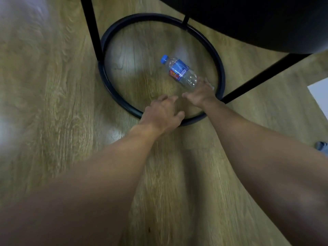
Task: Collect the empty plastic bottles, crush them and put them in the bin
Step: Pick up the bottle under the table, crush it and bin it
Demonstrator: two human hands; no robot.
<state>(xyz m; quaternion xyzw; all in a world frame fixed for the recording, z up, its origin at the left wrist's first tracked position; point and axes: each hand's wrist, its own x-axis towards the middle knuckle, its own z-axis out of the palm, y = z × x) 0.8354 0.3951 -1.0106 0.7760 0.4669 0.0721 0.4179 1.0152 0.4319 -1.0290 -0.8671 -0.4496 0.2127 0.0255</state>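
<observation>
An empty clear plastic bottle [180,71] with a blue cap and a blue label lies on its side on the wooden floor, inside the round black base ring of a stool. My right hand [201,94] reaches over the ring and touches the bottle's bottom end, fingers spread and fairly straight. My left hand [162,113] hovers over the near edge of the ring, fingers loosely spread, holding nothing. It is about a hand's width short of the bottle. No bin is in view.
The stool's black ring [113,87] lies on the floor with black legs [93,29] rising from it. Its dark seat [257,20] overhangs at the top right. A white panel [319,93] shows at the right edge.
</observation>
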